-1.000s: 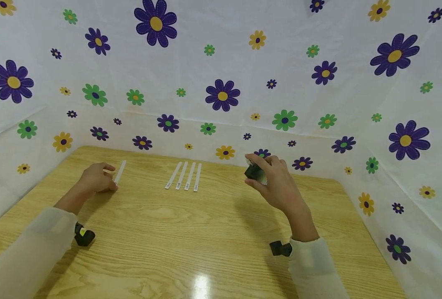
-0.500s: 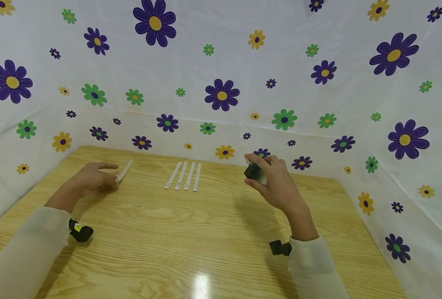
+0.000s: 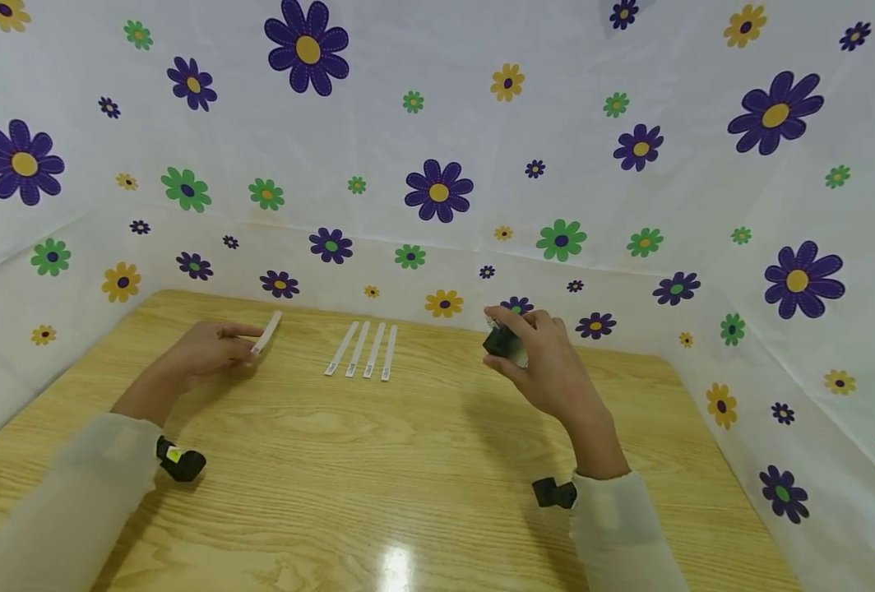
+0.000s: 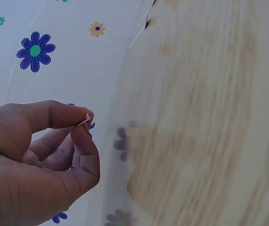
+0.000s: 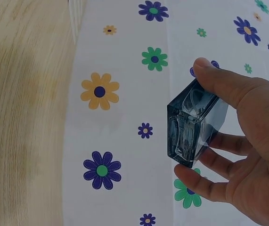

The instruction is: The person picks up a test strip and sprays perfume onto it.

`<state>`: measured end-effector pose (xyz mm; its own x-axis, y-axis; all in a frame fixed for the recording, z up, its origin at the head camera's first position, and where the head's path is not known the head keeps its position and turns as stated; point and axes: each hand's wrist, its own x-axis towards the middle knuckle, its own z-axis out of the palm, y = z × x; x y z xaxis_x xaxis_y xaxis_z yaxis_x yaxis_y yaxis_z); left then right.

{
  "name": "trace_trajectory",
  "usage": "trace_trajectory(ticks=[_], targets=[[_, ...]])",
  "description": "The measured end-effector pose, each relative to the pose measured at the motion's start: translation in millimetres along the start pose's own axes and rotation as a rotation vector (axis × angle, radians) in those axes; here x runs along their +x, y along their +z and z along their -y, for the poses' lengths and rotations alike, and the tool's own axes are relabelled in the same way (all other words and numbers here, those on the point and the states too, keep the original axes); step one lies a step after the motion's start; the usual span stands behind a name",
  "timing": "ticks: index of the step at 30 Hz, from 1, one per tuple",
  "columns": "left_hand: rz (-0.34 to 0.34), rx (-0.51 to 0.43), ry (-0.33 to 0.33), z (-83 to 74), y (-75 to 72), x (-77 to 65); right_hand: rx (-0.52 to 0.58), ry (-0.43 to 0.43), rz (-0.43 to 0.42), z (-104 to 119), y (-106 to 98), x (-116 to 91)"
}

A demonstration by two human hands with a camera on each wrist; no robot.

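My left hand (image 3: 211, 349), at the left of the table, pinches a white paper strip (image 3: 269, 330) between thumb and fingers. The strip slants up and away from the fingertips. In the left wrist view only its small folded-looking end (image 4: 84, 120) shows between thumb and forefinger. My right hand (image 3: 552, 366) holds a dark blue glass perfume bottle (image 5: 191, 125) over the right side of the table. It is tilted, with the thumb on one side and fingers on the other. In the head view the hand hides part of the bottle.
Several white strips (image 3: 375, 350) with small printed labels lie side by side at the table's back middle. A wood-grain table (image 3: 378, 460) fills the foreground. White cloth (image 3: 482, 123) with flowers stands round its back and sides. Black wrist cameras (image 3: 182, 462) sit at both cuffs.
The left hand has taken the single strip and moved slightly right with it; the strip has swung rightward and its near end has risen. The right hand and bottle have stayed nearly still.
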<state>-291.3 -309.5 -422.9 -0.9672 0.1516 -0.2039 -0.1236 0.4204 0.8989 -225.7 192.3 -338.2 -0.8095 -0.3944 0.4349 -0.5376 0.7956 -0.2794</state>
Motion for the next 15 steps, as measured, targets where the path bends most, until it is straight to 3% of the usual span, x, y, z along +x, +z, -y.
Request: trace_trajectory(ticks=[15], targets=[[0.018,-0.090,0.030,-30.0,42.8,5.7,0.012,-0.005,-0.012,-1,0,0]])
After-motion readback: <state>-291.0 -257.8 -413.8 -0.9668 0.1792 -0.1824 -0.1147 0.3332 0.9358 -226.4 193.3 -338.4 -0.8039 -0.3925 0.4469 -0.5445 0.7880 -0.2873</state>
